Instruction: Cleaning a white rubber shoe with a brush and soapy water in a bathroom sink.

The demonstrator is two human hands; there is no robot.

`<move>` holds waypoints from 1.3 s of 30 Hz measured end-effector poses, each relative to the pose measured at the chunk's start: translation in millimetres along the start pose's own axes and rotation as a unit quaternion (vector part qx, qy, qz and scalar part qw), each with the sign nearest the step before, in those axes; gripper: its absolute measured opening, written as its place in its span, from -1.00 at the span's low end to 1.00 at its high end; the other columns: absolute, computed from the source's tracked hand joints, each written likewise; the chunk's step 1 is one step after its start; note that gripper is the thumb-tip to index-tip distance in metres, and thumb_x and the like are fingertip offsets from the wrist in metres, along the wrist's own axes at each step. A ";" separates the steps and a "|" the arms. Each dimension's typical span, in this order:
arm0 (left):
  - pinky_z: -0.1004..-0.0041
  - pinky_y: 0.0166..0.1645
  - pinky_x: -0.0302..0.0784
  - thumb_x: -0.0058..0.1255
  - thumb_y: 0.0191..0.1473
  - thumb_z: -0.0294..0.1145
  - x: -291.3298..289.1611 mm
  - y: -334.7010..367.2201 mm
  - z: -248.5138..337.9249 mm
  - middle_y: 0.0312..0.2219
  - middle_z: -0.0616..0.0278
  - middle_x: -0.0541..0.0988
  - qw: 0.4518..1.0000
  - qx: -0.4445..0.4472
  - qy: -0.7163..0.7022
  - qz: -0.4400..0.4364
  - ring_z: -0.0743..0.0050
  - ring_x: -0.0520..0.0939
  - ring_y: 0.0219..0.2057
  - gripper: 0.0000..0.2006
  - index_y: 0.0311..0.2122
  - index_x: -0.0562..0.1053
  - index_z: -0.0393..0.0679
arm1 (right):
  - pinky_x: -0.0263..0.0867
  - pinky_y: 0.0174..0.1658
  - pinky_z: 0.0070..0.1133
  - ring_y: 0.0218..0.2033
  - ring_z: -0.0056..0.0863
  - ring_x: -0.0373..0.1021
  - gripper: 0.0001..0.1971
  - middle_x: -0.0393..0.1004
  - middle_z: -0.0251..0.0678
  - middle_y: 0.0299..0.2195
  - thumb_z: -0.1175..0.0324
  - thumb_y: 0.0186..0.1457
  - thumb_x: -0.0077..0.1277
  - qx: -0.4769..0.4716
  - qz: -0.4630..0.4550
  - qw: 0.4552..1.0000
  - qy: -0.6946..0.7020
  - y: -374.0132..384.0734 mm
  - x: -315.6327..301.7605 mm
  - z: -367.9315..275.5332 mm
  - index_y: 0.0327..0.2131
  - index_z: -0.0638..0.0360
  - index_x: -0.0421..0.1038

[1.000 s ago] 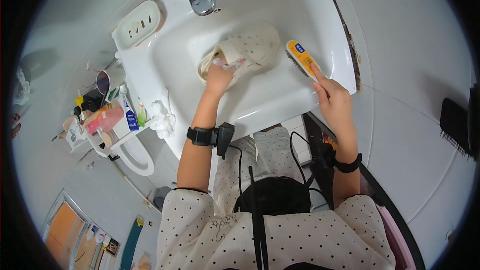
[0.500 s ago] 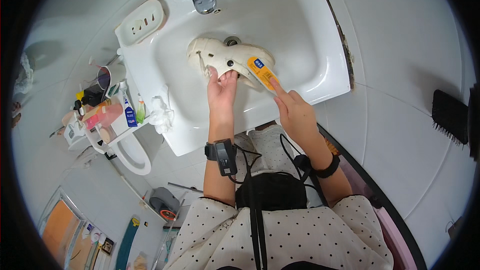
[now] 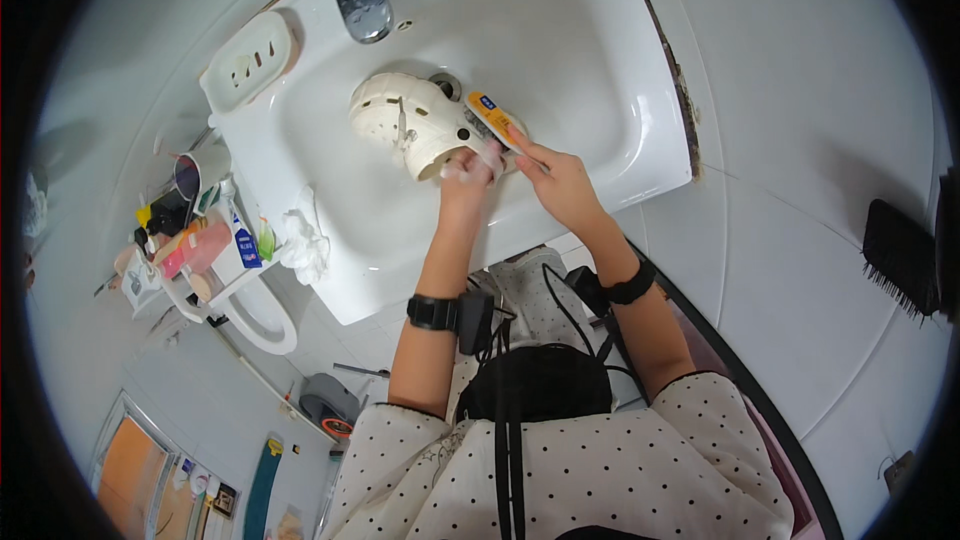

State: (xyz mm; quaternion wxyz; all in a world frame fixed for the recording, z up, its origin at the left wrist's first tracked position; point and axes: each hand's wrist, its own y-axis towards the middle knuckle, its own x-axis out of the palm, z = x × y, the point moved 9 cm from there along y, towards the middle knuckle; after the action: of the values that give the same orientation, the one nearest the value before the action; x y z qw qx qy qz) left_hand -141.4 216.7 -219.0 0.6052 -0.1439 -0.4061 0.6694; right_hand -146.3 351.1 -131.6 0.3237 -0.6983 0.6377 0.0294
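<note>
In the white sink (image 3: 600,70) our left hand (image 3: 468,175) grips a cream clog (image 3: 415,125) (soapy), while our right hand (image 3: 560,180), fingers extended, clasps a yellow brush (image 3: 492,118) against it.

Change over one second — the right hand (image 3: 560,180) has carried the yellow brush (image 3: 495,120) from the sink's (image 3: 620,90) right rim onto the cream clog (image 3: 420,125), which now lies lengthwise near the drain; the left hand (image 3: 468,175) has shifted to grip the clog's heel end.
</note>
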 end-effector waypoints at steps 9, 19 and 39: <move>0.54 -0.19 0.44 -0.14 -0.06 -0.63 -3.2 -5.7 28.7 -0.35 0.15 0.48 0.994 0.010 0.090 -0.064 0.45 0.51 -0.35 -0.81 -0.26 0.40 -0.34 | 0.24 -0.32 -0.63 -0.53 -0.47 0.29 -0.61 0.43 -0.01 -0.42 0.36 0.08 -0.11 0.045 -0.004 0.999 -0.002 2.6 -7.1 19.2 0.03 -0.03 0.23; 0.41 -0.31 0.45 0.01 -0.23 -0.58 -1.1 -10.2 114.1 -0.49 0.06 0.54 0.758 0.224 0.611 0.045 0.19 0.57 -0.42 -0.61 -0.16 0.36 -0.17 | 0.27 -0.41 -0.35 -0.51 -0.11 0.35 -0.63 0.40 -0.04 -0.54 0.37 0.08 -0.18 -0.001 0.028 0.988 -0.151 34.6 0.5 1.9 0.01 -0.03 0.24; 0.28 0.09 0.24 -0.10 -0.16 -0.66 -9.6 7.0 122.3 0.09 0.16 0.21 0.668 0.360 0.650 0.040 -0.06 0.18 0.11 -0.38 0.10 0.17 -0.02 | 0.30 -0.46 -0.28 -0.55 -0.10 0.35 -0.62 0.38 -0.04 -0.54 0.39 0.03 -0.19 0.003 0.031 0.981 -0.192 37.7 40.4 -18.2 -0.01 0.02 0.25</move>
State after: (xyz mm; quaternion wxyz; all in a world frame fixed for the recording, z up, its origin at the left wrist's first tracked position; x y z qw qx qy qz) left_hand -227.8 163.0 -150.0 0.6937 -0.3297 0.3681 0.5240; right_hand -179.9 307.8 -151.2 0.4406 -0.6587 0.5854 0.1710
